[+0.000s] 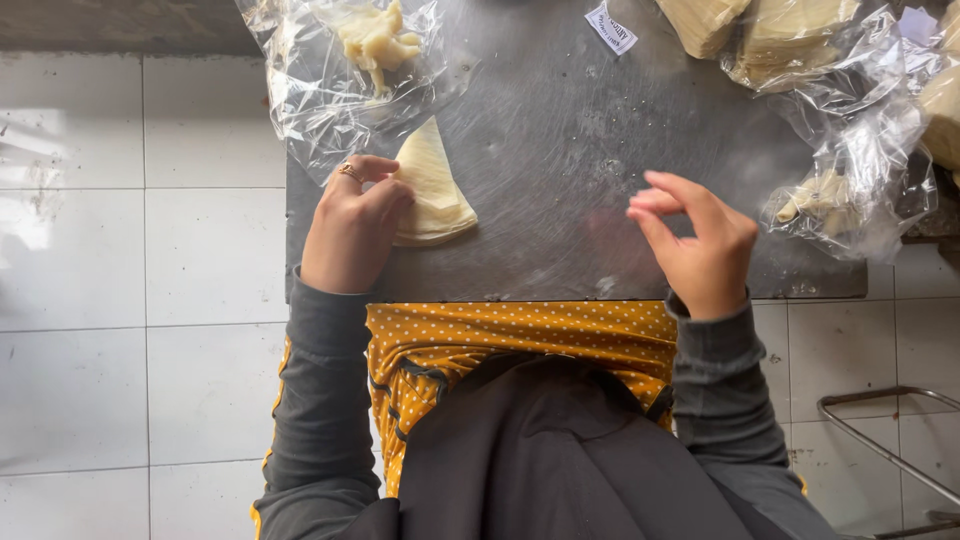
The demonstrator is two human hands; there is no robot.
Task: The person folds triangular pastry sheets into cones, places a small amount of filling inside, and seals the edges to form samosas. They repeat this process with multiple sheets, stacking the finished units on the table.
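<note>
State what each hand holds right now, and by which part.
The left hand presses on the left edge of the folded triangular pastry sheet, pinning it to the metal table. The right hand hovers with fingers pinched; nothing visible is in it.

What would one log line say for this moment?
left hand: resting on folded pastry triangle | right hand: raised, empty, fingers curled | surface: metal table | nearby: plastic bags
</note>
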